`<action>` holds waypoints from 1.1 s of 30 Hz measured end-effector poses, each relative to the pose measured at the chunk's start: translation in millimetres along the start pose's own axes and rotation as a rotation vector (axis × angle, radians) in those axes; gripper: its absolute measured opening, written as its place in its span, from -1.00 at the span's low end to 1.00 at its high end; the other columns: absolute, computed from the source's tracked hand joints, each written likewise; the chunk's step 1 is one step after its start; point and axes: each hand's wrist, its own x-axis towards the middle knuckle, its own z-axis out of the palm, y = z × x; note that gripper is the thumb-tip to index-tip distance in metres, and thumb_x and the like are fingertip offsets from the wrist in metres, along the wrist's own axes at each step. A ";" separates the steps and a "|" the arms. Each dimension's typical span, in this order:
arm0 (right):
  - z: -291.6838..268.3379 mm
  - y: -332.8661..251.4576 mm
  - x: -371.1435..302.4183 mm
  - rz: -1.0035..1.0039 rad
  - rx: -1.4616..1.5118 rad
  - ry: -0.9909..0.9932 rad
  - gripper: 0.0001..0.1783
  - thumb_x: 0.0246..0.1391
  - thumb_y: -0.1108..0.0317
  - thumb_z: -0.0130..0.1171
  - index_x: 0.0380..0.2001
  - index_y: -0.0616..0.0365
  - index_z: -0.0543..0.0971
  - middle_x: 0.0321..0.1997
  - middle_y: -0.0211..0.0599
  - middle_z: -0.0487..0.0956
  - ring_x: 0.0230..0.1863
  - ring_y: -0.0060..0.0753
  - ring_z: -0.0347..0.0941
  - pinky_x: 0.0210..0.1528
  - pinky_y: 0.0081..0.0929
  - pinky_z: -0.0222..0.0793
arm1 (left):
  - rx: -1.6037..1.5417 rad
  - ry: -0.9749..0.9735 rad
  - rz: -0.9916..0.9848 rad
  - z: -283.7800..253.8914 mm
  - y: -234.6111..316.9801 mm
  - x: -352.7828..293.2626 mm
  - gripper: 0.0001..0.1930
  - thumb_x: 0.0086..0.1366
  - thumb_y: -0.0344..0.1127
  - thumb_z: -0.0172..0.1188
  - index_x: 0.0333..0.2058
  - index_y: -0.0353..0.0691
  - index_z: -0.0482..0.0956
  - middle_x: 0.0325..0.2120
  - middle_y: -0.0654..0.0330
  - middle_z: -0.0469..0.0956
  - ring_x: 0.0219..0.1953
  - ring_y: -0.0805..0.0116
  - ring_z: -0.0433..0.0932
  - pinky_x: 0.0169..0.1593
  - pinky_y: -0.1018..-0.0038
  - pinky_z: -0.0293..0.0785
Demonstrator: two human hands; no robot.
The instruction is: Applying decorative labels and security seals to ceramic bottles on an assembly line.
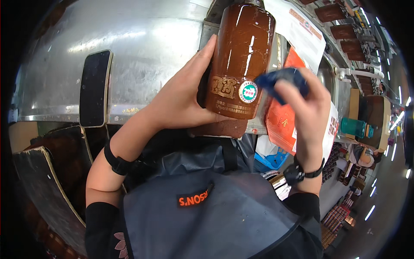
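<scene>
A glossy brown bottle [246, 47] points its neck away from me, with gold lettering and a round green-and-white sticker [248, 92] near its base. My left hand [183, 88] grips it from the left side, its thumb by the base and its other fingers partly hidden behind the bottle. In my right hand [311, 103] is a bunched dark blue cloth [288, 82], somewhat blurred, held close to the bottle's right side by the sticker. I cannot tell whether cloth and bottle touch. Just below the bottle's base shows a reddish-brown block [220, 129].
A phone [95, 88] lies on the metal worktop [146, 26] to the left. Orange-red printed sheets [278, 121] and white paper [304, 28] lie at the right. Worn dark boards [47, 185] stand at lower left. A blue plastic tray [276, 159] sits below the sheets.
</scene>
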 end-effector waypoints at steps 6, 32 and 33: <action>-3.2 -24.4 4.9 -0.501 -0.266 -0.347 -0.73 -0.17 0.46 0.42 -0.29 0.15 0.68 -0.45 -0.43 0.59 -0.42 -0.57 0.41 -0.31 -0.58 0.33 | 0.002 -0.026 -0.013 -0.2 -2.5 -1.0 0.17 -0.08 -0.18 0.51 0.32 -0.51 -0.16 0.23 -0.21 0.19 0.29 -0.05 0.22 0.31 0.25 0.18; -0.5 4.3 -11.6 -0.515 -0.160 -0.059 -0.69 -0.40 0.45 0.42 -0.41 -0.01 0.72 -0.39 -0.57 0.63 -0.27 -0.47 0.29 -0.12 -0.49 0.13 | -0.096 -0.140 -0.231 1.7 14.4 10.6 0.16 -0.11 -0.25 0.53 0.34 -0.35 -0.11 0.20 -0.05 0.27 0.24 0.12 0.30 0.25 0.26 0.26; 0.6 6.0 -11.5 -0.566 -0.223 -0.041 -0.69 -0.40 0.46 0.43 -0.41 -0.01 0.72 -0.40 -0.57 0.62 -0.27 -0.48 0.29 -0.13 -0.49 0.14 | -0.090 -0.146 -0.230 1.2 13.3 10.5 0.16 -0.11 -0.25 0.53 0.34 -0.35 -0.11 0.20 -0.05 0.27 0.24 0.12 0.30 0.25 0.26 0.26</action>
